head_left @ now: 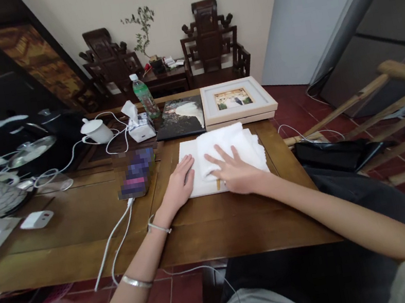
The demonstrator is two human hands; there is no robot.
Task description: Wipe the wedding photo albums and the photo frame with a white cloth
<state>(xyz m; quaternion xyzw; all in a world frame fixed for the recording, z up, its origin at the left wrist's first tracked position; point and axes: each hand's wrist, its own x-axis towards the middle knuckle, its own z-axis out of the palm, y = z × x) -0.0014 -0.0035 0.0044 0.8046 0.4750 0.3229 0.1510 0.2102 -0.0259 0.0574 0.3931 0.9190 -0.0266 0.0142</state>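
Note:
A white cloth [238, 146] lies folded on a flat white frame or board [195, 189] on the wooden table [84, 235]. My right hand [232, 169] lies flat on the cloth with its fingers spread apart. My left hand [180, 184] rests beside it on the white board's left edge, fingers stretched out and together. Neither hand holds anything.
A white framed picture [237, 99] and a dark picture [181, 117] lie behind the cloth. A phone [136, 173] on a white cable, a tissue box [140, 126], a green bottle [145, 96], a white teapot [96, 131] and kettles [30, 150] stand to the left. Bamboo poles [392, 97] lean at right.

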